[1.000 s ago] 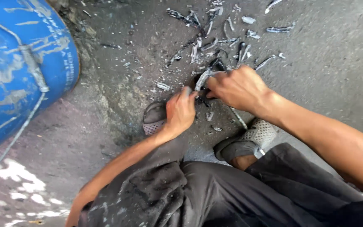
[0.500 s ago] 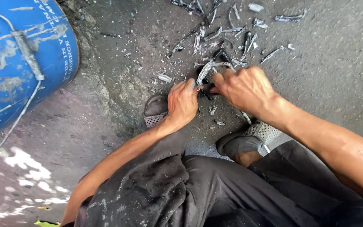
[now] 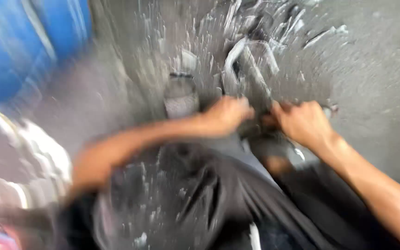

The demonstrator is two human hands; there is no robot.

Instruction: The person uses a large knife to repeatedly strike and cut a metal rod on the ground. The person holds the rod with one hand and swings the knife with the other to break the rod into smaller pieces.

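Note:
The view is heavily blurred by motion. My left hand (image 3: 225,115) and my right hand (image 3: 302,122) are both clenched, close together above my knees, each at the near end of a long bent grey strip (image 3: 248,60). The strip loops away from me over the concrete floor. Between the two fists the strip looks dark and is hard to make out. My dark trousers (image 3: 200,194) fill the lower middle of the view.
A blue barrel (image 3: 19,41) stands at the upper left. Several grey scraps and shavings (image 3: 297,28) lie on the floor beyond my hands. A grey sandal (image 3: 180,98) is just left of my left hand.
Both hands have pulled back toward my body and moved slightly apart. The camera has swung sharply, blurring the view, and the grey strip now stretches out ahead of the fists.

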